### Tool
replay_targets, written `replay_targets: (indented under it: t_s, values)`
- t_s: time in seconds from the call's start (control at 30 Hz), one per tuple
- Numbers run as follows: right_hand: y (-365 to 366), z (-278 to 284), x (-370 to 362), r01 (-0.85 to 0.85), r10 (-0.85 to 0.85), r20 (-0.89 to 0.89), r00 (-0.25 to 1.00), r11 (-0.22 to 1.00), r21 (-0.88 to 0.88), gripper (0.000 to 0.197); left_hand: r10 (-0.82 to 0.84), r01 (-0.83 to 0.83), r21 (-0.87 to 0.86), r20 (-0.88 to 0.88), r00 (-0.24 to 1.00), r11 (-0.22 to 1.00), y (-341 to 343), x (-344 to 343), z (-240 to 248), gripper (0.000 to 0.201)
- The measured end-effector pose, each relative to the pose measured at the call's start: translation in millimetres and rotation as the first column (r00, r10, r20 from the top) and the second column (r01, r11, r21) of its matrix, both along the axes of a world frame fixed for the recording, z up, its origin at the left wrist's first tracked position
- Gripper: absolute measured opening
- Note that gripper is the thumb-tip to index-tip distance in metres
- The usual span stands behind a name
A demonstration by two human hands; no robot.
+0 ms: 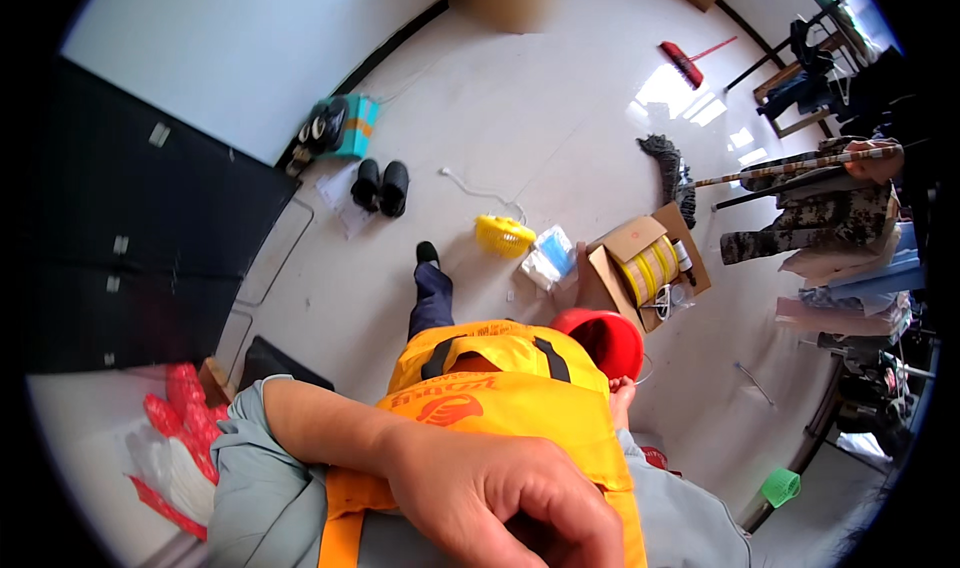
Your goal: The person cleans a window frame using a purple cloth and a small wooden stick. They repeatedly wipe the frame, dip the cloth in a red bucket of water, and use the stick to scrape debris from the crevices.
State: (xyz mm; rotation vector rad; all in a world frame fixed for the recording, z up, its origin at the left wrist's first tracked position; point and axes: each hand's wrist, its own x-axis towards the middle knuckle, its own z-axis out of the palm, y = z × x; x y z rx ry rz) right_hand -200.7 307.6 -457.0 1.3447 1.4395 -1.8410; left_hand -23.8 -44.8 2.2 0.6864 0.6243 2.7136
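Observation:
A bright yellow-orange bag [520,408] with black handle straps and red print lies spread in front of my body. My left hand [500,498] is over its lower part, the forearm coming in from the left. Its fingers curl inward, and whatever they may hold is hidden. At the bag's right edge, only the fingers of my right hand [622,396] show, bent against the yellow fabric; the rest is covered by the bag. Just beyond those fingers stands a red bucket [625,343], partly behind the bag.
On the floor ahead are a yellow fan-like thing [503,236] with a white cord, a plastic packet [550,256] and an open cardboard box [640,268] holding a yellow reel. Black boots [380,188] stand left. A mop [665,168], a red broom [683,65] and hanging clothes [840,218] are right.

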Motion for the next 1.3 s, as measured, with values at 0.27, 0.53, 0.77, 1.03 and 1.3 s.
replay_targets:
  t_s: [0.27,0.53,0.77,1.03,1.3]
  values:
    - [-109,-13,-17,0.081,-0.085,-0.112,0.990,0.996,-0.037,0.024,0.013,-0.033,-0.136,-0.141,0.990,0.990,-181,-50,8,0.014]
    - [-220,-14,12,0.217,-0.211,-0.104,0.972,0.975,0.046,0.025,0.001,0.010,-0.139,0.079,0.997,0.990,-372,-70,0,0.016]
    - [-315,22,-20,0.403,-0.400,-0.053,0.915,0.902,0.157,0.023,0.485,-0.342,-0.360,0.469,0.739,0.868,-537,-173,-116,0.011]
    - [-396,9,-125,0.421,-0.427,0.010,0.904,0.894,0.152,0.025,0.753,-0.599,-0.534,0.632,0.186,0.596,-716,-226,-251,0.015]
    - [-453,-6,-284,0.526,-0.530,-0.037,0.847,0.828,0.192,0.022,0.768,-0.587,-0.697,0.612,-0.190,0.410,-807,-286,-340,0.012]
